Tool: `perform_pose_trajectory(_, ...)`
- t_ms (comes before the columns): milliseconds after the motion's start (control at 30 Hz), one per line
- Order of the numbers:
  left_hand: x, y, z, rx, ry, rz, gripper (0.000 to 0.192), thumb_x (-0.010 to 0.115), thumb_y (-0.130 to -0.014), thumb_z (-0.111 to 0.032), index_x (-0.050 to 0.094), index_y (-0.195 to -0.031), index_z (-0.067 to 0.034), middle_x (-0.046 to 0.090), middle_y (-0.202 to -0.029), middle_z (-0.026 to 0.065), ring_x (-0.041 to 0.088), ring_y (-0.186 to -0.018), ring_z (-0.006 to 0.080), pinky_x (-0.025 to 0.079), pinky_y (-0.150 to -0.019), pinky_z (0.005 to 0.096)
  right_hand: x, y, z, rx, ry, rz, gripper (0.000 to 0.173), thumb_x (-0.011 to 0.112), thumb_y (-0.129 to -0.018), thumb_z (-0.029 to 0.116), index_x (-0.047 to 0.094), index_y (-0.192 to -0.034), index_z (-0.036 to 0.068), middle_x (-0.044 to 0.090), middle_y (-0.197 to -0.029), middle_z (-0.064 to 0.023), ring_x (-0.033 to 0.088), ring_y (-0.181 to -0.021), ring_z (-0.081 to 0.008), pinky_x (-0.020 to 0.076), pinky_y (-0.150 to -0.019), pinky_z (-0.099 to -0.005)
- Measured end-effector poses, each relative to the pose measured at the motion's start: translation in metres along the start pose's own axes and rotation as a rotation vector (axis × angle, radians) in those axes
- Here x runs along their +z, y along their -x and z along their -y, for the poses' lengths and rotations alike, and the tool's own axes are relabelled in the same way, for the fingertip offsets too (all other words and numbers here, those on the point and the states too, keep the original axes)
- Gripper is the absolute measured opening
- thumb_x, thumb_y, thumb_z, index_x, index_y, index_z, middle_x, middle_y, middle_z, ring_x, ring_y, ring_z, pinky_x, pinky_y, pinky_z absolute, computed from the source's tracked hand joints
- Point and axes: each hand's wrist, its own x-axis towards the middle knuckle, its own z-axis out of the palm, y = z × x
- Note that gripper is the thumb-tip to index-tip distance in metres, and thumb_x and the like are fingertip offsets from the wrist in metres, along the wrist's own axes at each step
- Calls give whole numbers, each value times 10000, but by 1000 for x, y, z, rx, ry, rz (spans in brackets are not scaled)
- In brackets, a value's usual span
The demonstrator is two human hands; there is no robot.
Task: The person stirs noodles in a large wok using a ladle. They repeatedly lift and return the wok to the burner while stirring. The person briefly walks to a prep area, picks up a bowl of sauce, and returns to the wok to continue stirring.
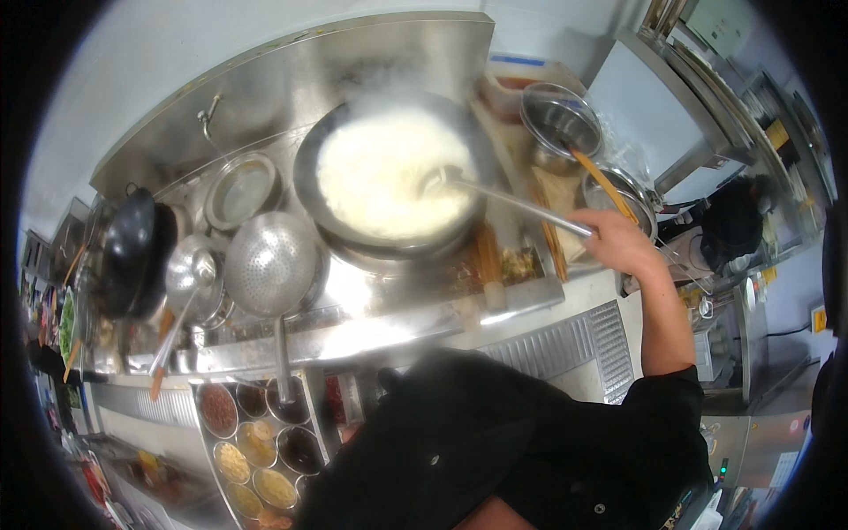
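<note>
My right hand (619,242) is closed around the metal handle of a long cooking ladle (523,205). The ladle's head dips into pale, steaming, cloudy liquid (391,172) at the right side of a large dark wok (311,218). Steam blurs the surface, so whatever lies in the liquid cannot be made out. The wok sits on a stainless steel range (351,295). My left hand is out of view. Black clothing (596,450) covers the lower middle of the picture.
Left of the wok are a perforated strainer (271,265), a smaller ladle (202,268), a round metal pot (242,189) and a tilted black wok (129,232). Seasoning tubs (275,487) stand at lower left. To the right are a metal bowl (563,126) and a bamboo-coloured handle (599,179).
</note>
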Motion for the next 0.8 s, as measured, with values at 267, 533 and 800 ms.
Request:
perform_pose_trajectory(267,9,-29,9,150,-202,57,343,599,-908,-393,741,-1018,-100,739,-990,147,722,-923,339,582,-768,484,-32,24,7,-31,160,-191,479,643,-779,4,673,-1247,102,691,-1111,-204,648,-1034,-396,517,-911,-443)
perform_pose_trajectory(533,16,-30,10,253,-139,6,322,607,-904,-366,730,-1032,-97,730,-991,166,716,-909,361,574,-765,506,-49,31,12,16,191,-86,506,662,-758,-66,667,-1246,68,699,-1079,-202,664,-979,-371,514,-888,-397)
perform_pose_trajectory(800,18,-2,18,247,-128,-76,325,559,-928,-358,712,-1027,-89,724,-1030,146,706,-933,370,549,-784,517,32,-51,-10,-164,102,40,508,631,-788,20,654,-1291,88,676,-1196,-193,630,-1127,-359,489,-982,-404)
